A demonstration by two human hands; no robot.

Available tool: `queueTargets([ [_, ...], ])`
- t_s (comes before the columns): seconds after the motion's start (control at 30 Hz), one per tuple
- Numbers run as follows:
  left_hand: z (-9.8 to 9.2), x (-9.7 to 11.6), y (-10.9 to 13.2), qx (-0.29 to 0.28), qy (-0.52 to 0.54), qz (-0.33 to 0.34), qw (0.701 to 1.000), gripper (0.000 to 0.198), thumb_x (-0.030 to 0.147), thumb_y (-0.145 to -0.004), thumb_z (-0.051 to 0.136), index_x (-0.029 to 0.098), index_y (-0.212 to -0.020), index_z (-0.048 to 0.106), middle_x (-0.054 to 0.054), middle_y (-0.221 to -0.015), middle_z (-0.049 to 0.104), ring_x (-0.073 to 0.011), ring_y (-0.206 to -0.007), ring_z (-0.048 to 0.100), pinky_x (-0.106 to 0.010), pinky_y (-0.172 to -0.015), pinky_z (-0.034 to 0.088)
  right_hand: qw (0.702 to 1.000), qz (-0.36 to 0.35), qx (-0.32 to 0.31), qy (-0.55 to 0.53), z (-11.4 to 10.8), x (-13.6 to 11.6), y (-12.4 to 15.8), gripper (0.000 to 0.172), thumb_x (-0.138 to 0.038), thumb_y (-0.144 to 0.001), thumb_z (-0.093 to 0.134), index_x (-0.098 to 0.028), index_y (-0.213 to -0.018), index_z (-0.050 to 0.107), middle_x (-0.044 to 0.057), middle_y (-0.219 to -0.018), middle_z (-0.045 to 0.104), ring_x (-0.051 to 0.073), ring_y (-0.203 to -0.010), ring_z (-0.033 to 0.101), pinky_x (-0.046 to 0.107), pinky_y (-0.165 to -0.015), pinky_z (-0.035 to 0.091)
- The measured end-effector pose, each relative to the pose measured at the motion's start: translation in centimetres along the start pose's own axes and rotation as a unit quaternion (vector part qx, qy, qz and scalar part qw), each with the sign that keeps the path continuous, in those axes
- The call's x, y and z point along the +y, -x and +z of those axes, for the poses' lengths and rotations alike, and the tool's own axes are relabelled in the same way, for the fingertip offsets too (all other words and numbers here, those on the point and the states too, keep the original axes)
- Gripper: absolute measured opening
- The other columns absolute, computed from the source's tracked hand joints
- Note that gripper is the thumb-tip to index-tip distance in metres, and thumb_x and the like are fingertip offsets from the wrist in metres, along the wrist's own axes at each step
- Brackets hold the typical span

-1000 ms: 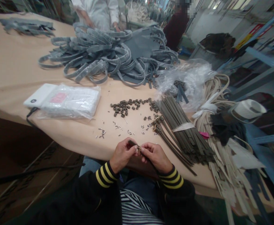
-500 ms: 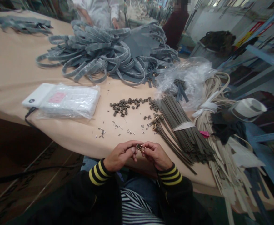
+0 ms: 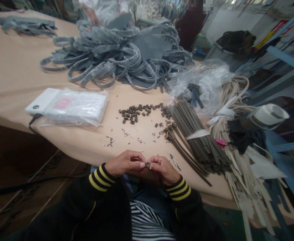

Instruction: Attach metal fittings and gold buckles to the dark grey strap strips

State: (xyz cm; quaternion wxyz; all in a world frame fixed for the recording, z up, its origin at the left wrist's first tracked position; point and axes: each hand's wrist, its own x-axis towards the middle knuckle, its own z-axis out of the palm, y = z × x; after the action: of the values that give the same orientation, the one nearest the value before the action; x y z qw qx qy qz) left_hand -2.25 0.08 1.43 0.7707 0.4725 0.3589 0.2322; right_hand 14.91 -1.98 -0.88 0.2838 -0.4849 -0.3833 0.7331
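Observation:
At the table's near edge, my left hand (image 3: 129,163) pinches a small dark strap loop (image 3: 147,165) between thumb and fingertips. My right hand (image 3: 163,169) meets it from the other side, closed on a brass buckle (image 3: 150,165) that shows only as a glint; the fingers hide most of it. Beyond the hands lies a scatter of similar dark loops (image 3: 129,113). Tiny cut bits (image 3: 140,140) are strewn between. To the right, several loose straps with brass buckles (image 3: 170,129) lie beside a tied bundle of dark straps (image 3: 199,134).
Grey straps (image 3: 106,53) are heaped at the back, near a co-worker in white (image 3: 103,11). A plastic-wrapped packet (image 3: 77,107) and white power bank (image 3: 43,100) lie left. Clear plastic bags (image 3: 204,80), pale straps (image 3: 239,187) and a white roll (image 3: 271,115) crowd the right.
Both hands have shifted slightly lower, the left also leftward. The buckle has turned and is more covered by the fingers. At the back, the co-worker has lifted a grey piece.

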Motion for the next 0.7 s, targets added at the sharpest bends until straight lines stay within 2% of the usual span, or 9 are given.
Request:
queueTargets([
  [0.1,-0.5,-0.2,0.0,0.007,-0.014,-0.024,1.000,0.013,0.025,-0.061,0.065,0.013,-0.062,0.062,0.002,-0.054,0.058,-0.0072,-0.051,0.049,-0.019,-0.054,0.037,1.000,-0.013,0.005,0.024,0.1,0.5,-0.1,0.027,-0.038,-0.056,0.062,-0.015,-0.060,0.050,-0.010,-0.039,0.036,0.002,-0.035,0.024,0.019,-0.036,0.013],
  [0.23,-0.6,-0.7,-0.1,0.018,-0.014,-0.008,1.000,0.013,0.025,-0.060,0.065,0.013,-0.061,0.061,0.002,-0.053,0.058,-0.0075,-0.051,0.049,-0.019,-0.055,0.037,0.998,-0.023,0.010,0.057,0.0,1.0,-0.3,0.026,-0.039,-0.059,0.060,-0.015,-0.061,0.049,-0.009,-0.042,0.035,0.003,-0.037,0.023,0.019,-0.038,0.014],
  [0.37,-0.3,-1.4,-0.3,0.049,-0.012,0.003,0.999,0.013,0.024,-0.059,0.065,0.013,-0.062,0.059,0.002,-0.053,0.057,-0.0076,-0.052,0.049,-0.020,-0.055,0.037,0.991,-0.064,0.021,0.112,-0.2,1.0,-0.5,0.023,-0.036,-0.064,0.057,-0.014,-0.064,0.051,-0.006,-0.049,0.041,0.005,-0.044,0.031,0.019,-0.042,0.021],
  [0.57,0.6,-1.9,-0.8,0.135,-0.052,0.032,0.989,0.010,0.021,-0.060,0.060,0.013,-0.060,0.053,0.002,-0.051,0.055,-0.0084,-0.049,0.049,-0.020,-0.051,0.035,0.947,-0.135,0.055,0.288,0.2,-0.4,0.0,0.016,-0.027,-0.073,0.047,-0.014,-0.068,0.057,-0.001,-0.058,0.054,0.011,-0.058,0.048,0.022,-0.056,0.038],
  [0.7,1.3,-1.7,-1.0,0.206,-0.123,0.051,0.969,0.007,0.017,-0.060,0.057,0.015,-0.062,0.051,0.002,-0.054,0.055,-0.0101,-0.053,0.048,-0.021,-0.052,0.036,0.922,-0.185,0.038,0.338,0.4,-0.9,0.6,0.017,-0.022,-0.076,0.046,-0.016,-0.085,0.059,0.005,-0.081,0.064,0.016,-0.077,0.056,0.029,-0.072,0.042],
])
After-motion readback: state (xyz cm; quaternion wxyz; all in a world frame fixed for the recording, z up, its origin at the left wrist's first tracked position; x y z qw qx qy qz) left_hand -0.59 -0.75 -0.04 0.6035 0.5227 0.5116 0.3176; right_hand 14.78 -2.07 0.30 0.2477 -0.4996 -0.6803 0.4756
